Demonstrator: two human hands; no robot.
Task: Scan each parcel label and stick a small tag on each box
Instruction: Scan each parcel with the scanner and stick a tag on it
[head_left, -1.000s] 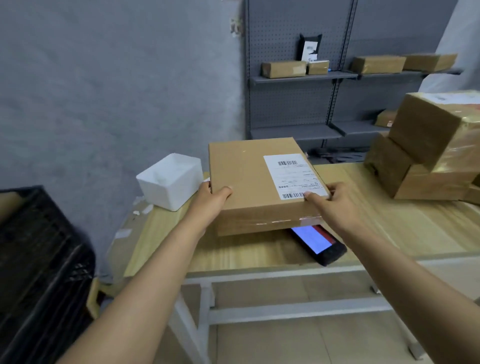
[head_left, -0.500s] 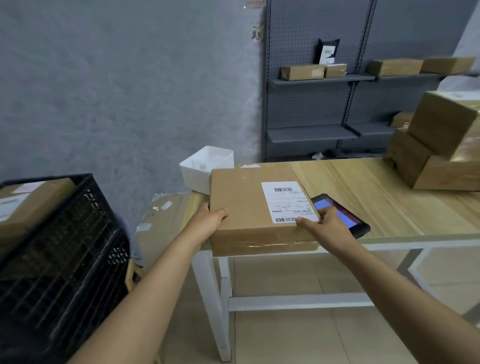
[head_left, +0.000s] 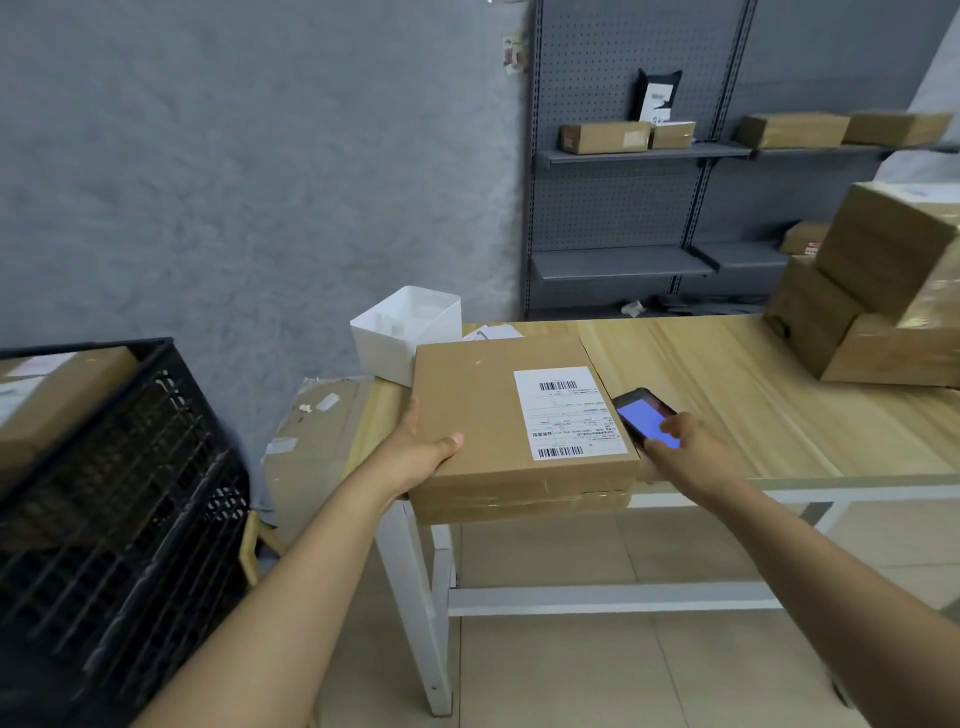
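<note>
A flat brown parcel (head_left: 478, 415) with a white barcode label (head_left: 566, 410) lies at the left end of the wooden table (head_left: 753, 395), its near edge hanging over the table's front. My left hand (head_left: 421, 452) grips the parcel's near left corner, thumb on top. My right hand (head_left: 691, 457) is off the parcel and touches the near end of a black handheld scanner (head_left: 641, 410) with a lit blue screen, which lies on the table against the parcel's right side. No small tag is visible on the parcel.
A white plastic bin (head_left: 405, 332) stands behind the parcel. A black crate (head_left: 130, 493) at the left holds another labelled box (head_left: 57, 395). Stacked brown boxes (head_left: 878, 301) sit at the table's right. Grey shelves (head_left: 639, 150) behind carry several parcels.
The parcel was pulled toward the table's left front edge, uncovering the scanner. My right hand left the parcel's label corner and moved right onto the scanner. My left hand kept its hold.
</note>
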